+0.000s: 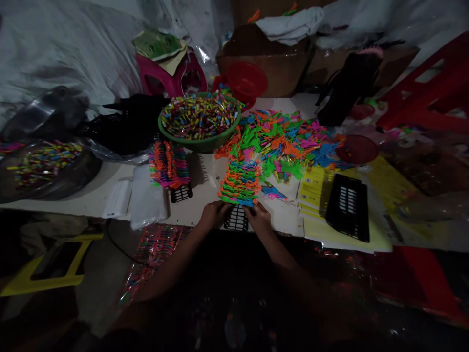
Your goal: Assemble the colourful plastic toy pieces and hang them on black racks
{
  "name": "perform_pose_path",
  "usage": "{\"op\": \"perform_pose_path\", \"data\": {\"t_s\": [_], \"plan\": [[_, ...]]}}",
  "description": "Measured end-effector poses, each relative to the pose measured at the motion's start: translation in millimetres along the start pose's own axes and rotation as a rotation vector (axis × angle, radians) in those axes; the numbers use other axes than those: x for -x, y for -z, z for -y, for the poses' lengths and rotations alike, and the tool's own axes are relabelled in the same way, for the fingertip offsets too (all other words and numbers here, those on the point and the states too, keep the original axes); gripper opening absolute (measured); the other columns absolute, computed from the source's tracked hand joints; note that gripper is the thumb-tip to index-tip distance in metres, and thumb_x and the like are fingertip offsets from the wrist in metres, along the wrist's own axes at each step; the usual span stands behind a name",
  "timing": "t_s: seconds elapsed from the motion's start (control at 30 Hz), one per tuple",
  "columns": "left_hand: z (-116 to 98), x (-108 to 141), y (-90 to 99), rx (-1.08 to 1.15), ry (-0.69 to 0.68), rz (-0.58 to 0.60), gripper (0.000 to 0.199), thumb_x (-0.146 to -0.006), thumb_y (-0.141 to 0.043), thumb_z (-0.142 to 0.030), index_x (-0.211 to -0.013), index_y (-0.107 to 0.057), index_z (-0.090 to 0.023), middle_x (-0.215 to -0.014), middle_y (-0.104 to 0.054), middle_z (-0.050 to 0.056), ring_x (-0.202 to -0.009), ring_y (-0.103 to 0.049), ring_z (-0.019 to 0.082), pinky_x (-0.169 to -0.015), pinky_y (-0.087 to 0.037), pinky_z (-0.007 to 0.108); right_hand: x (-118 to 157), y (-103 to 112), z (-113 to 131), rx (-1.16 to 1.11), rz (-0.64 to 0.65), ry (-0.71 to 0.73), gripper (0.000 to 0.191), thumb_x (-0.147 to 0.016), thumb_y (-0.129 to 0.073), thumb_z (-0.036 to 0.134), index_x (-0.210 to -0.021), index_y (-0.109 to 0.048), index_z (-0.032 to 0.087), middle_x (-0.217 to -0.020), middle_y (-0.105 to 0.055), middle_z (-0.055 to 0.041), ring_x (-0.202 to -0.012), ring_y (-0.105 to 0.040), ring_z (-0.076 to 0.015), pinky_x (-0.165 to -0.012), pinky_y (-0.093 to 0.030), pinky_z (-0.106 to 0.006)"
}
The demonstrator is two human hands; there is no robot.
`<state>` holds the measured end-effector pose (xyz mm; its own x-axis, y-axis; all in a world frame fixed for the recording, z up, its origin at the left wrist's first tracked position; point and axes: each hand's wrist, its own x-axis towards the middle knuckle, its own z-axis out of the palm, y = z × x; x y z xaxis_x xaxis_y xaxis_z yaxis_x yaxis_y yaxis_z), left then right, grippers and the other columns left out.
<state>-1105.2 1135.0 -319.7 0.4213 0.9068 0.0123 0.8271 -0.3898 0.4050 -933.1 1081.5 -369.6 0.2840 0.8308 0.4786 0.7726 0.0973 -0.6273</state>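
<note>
A black slotted rack (236,218) lies at the table's front edge. Rows of orange, green, blue and pink plastic toy pieces (240,181) fill its far part, packed close together. My left hand (214,215) is closed at the left end of the frontmost row, and my right hand (259,215) is closed at its right end. Fingertips of both appear to pinch the frontmost piece, a blue and green one; the exact grip is too dark to make out. The rack's near slots show bare between my hands. Just beyond is a heap of loose plastic pieces (282,139).
Left of the rack stands another filled rack (169,166) beside clear plastic bags (148,195). A green basin (200,144) holds small multicoloured pieces; a metal bowl (73,181) holds more. At right, black racks (348,208) lie on yellow cards (311,190). A yellow stool (78,259) stands below left.
</note>
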Motion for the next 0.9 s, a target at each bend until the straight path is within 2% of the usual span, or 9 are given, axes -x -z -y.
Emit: {"op": "perform_pose_path", "data": {"t_s": [0.1, 0.27, 0.47, 0.63, 0.8, 0.9], "plan": [[1, -1, -5.3, -0.024, -0.023, -0.049, 0.030, -0.084, -0.044, -0.036, -0.079, -0.065, -0.015, -0.076, -0.068, 0.008, -0.070, -0.061, 0.016, -0.060, -0.036, 0.022, 2, 0, 1, -0.025, -0.001, -0.006, 0.029, -0.082, -0.046, 0.040, -0.073, -0.062, 0.018, -0.071, -0.063, -0.0053, -0.067, -0.058, -0.0153, -0.063, -0.047, -0.025], [0, -1, -12.0, -0.038, -0.054, -0.054, 0.030, -0.082, -0.046, -0.037, -0.073, -0.065, -0.015, -0.069, -0.066, 0.007, -0.062, -0.059, 0.013, -0.056, -0.035, 0.021, 4, 1, 0, -0.048, -0.026, -0.032, 0.030, -0.083, -0.045, 0.041, -0.077, -0.062, 0.018, -0.073, -0.063, -0.0061, -0.071, -0.058, -0.0162, -0.066, -0.047, -0.027], [-6, 1, -17.2, -0.111, 0.055, -0.065, 0.032, -0.081, -0.046, -0.037, -0.069, -0.063, -0.013, -0.066, -0.066, 0.008, -0.059, -0.058, 0.014, -0.054, -0.033, 0.022, 6, 1, -2, -0.015, 0.023, -0.075, 0.032, -0.082, -0.045, 0.043, -0.077, -0.063, 0.017, -0.076, -0.064, -0.0077, -0.073, -0.059, -0.0176, -0.068, -0.047, -0.028], [-11, 1, -16.1, -0.167, 0.079, -0.048, 0.033, -0.082, -0.044, -0.039, -0.074, -0.065, -0.014, -0.072, -0.068, 0.008, -0.064, -0.060, 0.015, -0.056, -0.034, 0.022, 5, 0, -5, -0.026, 0.046, -0.091, 0.029, -0.082, -0.046, 0.041, -0.081, -0.064, 0.018, -0.081, -0.065, -0.0082, -0.081, -0.059, -0.0182, -0.074, -0.047, -0.029], [-17, 2, -12.5, -0.196, 0.139, -0.017, 0.037, -0.083, -0.041, -0.042, -0.076, -0.065, -0.014, -0.073, -0.068, 0.009, -0.066, -0.062, 0.017, -0.056, -0.034, 0.023, 1, 5, -2, -0.063, 0.130, -0.114, 0.025, -0.078, -0.053, 0.041, -0.081, -0.065, 0.019, -0.087, -0.066, -0.0082, -0.087, -0.060, -0.0193, -0.077, -0.047, -0.029], [-18, 9, -11.8, -0.183, 0.159, -0.035, 0.037, -0.084, -0.038, -0.044, -0.085, -0.064, -0.017, -0.074, -0.068, 0.008, -0.067, -0.062, 0.017, -0.056, -0.035, 0.023, -8, 23, -9, -0.155, 0.274, -0.153, 0.022, -0.075, -0.056, 0.041, -0.080, -0.066, 0.021, -0.083, -0.067, -0.0041, -0.081, -0.062, -0.0182, -0.072, -0.048, -0.028]]}}
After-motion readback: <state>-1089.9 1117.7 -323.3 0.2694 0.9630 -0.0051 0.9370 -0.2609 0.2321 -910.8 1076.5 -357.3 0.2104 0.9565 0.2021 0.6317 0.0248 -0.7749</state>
